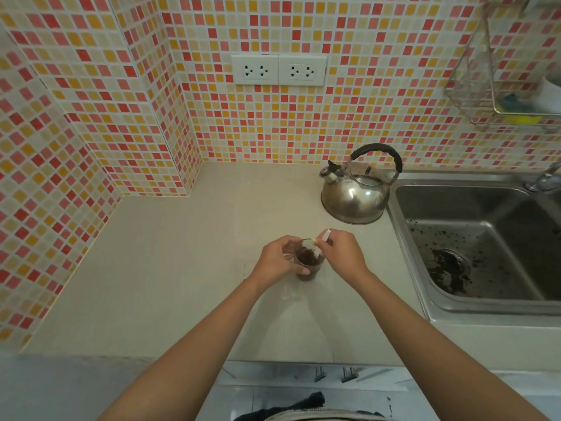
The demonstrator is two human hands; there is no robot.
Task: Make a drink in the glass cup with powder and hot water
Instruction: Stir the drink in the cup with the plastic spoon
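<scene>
Both hands are meeting over the glass cup (309,264) near the front of the beige countertop (170,268). I'm seeing the left hand (277,259) curling around the cup's side, gripping it, while the right hand (342,253) is pinching a small white sachet (322,243) tilted over the rim. Brown powder (308,258) is sitting inside the cup. Behind, a steel kettle (356,189) is standing just beside the sink (485,238), and two wall sockets (278,70) are showing on the mosaic tiles.
</scene>
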